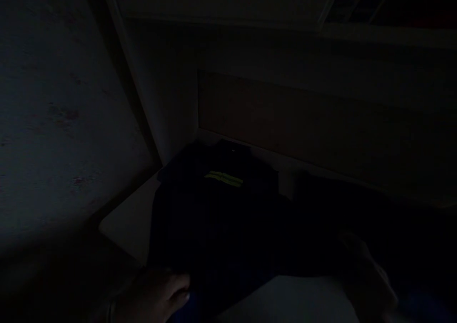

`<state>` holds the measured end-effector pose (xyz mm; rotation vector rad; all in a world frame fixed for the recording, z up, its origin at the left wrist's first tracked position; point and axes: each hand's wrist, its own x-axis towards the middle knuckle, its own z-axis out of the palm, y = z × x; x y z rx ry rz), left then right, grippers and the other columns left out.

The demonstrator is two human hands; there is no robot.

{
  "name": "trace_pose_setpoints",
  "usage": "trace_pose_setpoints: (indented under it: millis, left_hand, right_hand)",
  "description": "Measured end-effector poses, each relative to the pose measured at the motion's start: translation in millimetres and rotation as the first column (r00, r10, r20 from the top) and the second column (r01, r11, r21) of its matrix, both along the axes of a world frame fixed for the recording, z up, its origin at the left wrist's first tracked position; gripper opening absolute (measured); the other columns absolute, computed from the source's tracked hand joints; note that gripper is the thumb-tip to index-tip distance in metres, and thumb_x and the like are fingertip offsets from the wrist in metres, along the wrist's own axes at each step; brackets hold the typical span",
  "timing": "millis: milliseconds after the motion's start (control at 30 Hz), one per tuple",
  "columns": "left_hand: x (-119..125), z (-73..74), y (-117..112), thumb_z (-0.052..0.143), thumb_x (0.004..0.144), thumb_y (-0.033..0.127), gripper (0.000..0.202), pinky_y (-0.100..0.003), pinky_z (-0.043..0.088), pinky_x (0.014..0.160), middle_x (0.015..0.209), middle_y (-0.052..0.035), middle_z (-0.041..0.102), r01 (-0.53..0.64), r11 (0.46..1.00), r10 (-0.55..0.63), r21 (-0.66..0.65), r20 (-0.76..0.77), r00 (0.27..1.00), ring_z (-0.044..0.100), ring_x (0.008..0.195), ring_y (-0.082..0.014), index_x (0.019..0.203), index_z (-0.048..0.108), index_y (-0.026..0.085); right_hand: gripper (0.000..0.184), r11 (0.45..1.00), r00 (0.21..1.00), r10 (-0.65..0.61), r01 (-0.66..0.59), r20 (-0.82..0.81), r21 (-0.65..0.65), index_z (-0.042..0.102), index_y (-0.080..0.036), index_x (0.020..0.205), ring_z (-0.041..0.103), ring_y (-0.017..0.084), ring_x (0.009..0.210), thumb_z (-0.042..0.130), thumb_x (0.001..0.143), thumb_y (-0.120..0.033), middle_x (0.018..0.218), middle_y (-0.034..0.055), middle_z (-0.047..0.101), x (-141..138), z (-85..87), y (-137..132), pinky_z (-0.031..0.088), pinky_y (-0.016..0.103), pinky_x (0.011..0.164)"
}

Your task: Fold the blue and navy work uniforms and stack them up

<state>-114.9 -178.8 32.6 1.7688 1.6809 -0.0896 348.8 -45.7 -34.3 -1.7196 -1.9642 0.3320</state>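
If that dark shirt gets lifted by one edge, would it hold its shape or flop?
The dark shirt lies flat like soft cloth, so it would probably droop and fold. It looks light. The left hand is at its near edge; the right hand is barely visible.

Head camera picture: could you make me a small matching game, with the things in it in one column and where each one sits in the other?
Things:
1. left hand
2. right hand
3. dark garment
4. yellow-green stripe

Places:
A. on the garment's upper part, near its collar
B. bottom left, at the garment's lower edge
C. spread over the pale surface, in the middle
D. bottom right, at the garment's right side

Pairs: 1-B, 2-D, 3-C, 4-A
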Motion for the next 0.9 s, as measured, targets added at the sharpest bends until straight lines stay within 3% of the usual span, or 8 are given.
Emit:
trace_pose_setpoints:
  millis: [167, 233, 300, 467, 567, 667, 800, 900]
  left_hand:
    - [-26, 29.8, 5, 0.046, 0.092, 0.043, 0.029, -0.027, 0.04, 0.07, 0.087, -0.0001, 0.07, 0.137, 0.99, -0.134, -0.038, 0.087, 0.987, 0.065, 0.084, -0.0183, 0.081, 0.068, 0.027]
    - [-26, 37.5, 12, 0.045, 0.092, 0.047, 0.032, -0.026, 0.042, 0.073, 0.089, 0.0004, 0.069, 0.187, 0.982, -0.182, -0.016, 0.148, 0.972, 0.064, 0.085, -0.0168, 0.084, 0.069, 0.028]
    - [-16, 34.7, 19, 0.044, 0.091, 0.054, 0.037, -0.028, 0.046, 0.08, 0.102, -0.001, 0.069, 0.122, 0.991, -0.13, 0.057, 0.154, 0.979, 0.065, 0.091, -0.0174, 0.097, 0.069, 0.028]
    - [33, -27.0, 4, 0.07, 0.071, 0.053, 0.08, -0.054, 0.035, 0.11, 0.154, -0.0151, 0.037, -0.024, 0.99, 0.042, 0.137, -0.128, 0.991, 0.039, 0.138, -0.0375, 0.142, 0.046, 0.024]
    - [45, -76.7, -23, 0.071, 0.07, 0.02, 0.087, -0.059, 0.028, 0.115, 0.159, -0.0083, 0.024, 0.073, 0.969, -0.009, 0.237, -0.261, 0.965, 0.023, 0.145, -0.0373, 0.148, 0.035, 0.03]
    - [30, -106.4, -43, 0.045, 0.071, -0.006, 0.089, -0.051, 0.037, 0.114, 0.157, 0.0001, 0.032, 0.147, 0.893, 0.001, 0.425, -0.328, 0.945, 0.033, 0.143, -0.0291, 0.149, 0.031, 0.037]
    - [-3, -106.0, -50, 0.039, 0.072, -0.006, 0.078, -0.038, 0.052, 0.101, 0.14, -0.0014, 0.057, 0.198, 0.846, -0.035, 0.496, -0.318, 0.948, 0.055, 0.126, -0.025, 0.137, 0.052, 0.035]
    - [-13, -87.6, -43, 0.041, 0.078, 0.003, 0.06, -0.036, 0.057, 0.093, 0.128, -0.0053, 0.066, 0.112, 0.854, 0.028, 0.507, -0.261, 0.965, 0.064, 0.114, -0.0247, 0.127, 0.063, 0.029]
  right_hand:
    - [0.055, 0.959, 0.991, -0.081, 0.048, -0.107, -0.278, 0.074, -0.033, 0.086, 0.068, 0.033, 0.064, 0.032, 0.082, -0.068, 0.055, 0.0103, 0.063, 20, 10.0, -44, 0.056, 0.051, 0.071]
    - [0.054, 0.942, 0.982, -0.117, 0.062, -0.148, -0.33, 0.072, -0.029, 0.079, 0.068, 0.03, 0.063, 0.037, 0.083, -0.069, 0.056, 0.0091, 0.065, 11, 19.9, -37, 0.057, 0.047, 0.073]
    - [0.052, 0.951, 0.968, -0.115, 0.042, -0.225, -0.305, 0.07, -0.026, 0.091, 0.07, 0.029, 0.084, 0.043, 0.082, -0.07, 0.083, 0.0104, 0.073, -12, 26.1, -23, 0.056, 0.043, 0.081]
    - [0.073, 0.933, 0.955, 0.173, -0.237, -0.24, -0.27, 0.048, -0.018, 0.138, 0.058, 0.029, 0.12, 0.062, 0.077, -0.056, 0.134, 0.0139, 0.059, -90, 6.3, 3, 0.048, 0.045, 0.101]
    - [0.062, 0.929, 0.951, 0.258, -0.293, -0.17, -0.228, 0.051, -0.015, 0.138, 0.061, 0.027, 0.115, 0.056, 0.081, -0.039, 0.132, 0.0142, 0.06, -116, -2.1, 6, 0.05, 0.042, 0.099]
    - [0.043, 0.962, 0.959, 0.255, -0.265, -0.12, -0.07, 0.062, -0.021, 0.127, 0.064, 0.024, 0.11, 0.043, 0.089, -0.032, 0.125, 0.0096, 0.065, -122, 17.4, 4, 0.051, 0.041, 0.095]
    - [0.039, 0.942, 0.943, 0.329, -0.324, -0.056, 0.082, 0.067, -0.028, 0.12, 0.064, 0.023, 0.108, 0.037, 0.095, -0.028, 0.121, 0.004, 0.068, -129, 64.7, -6, 0.051, 0.039, 0.094]
    - [0.041, 0.927, 0.925, 0.374, -0.376, -0.061, -0.019, 0.056, -0.029, 0.134, 0.063, 0.023, 0.111, 0.041, 0.097, -0.038, 0.13, 0.0031, 0.063, -136, 79.1, -18, 0.052, 0.039, 0.094]
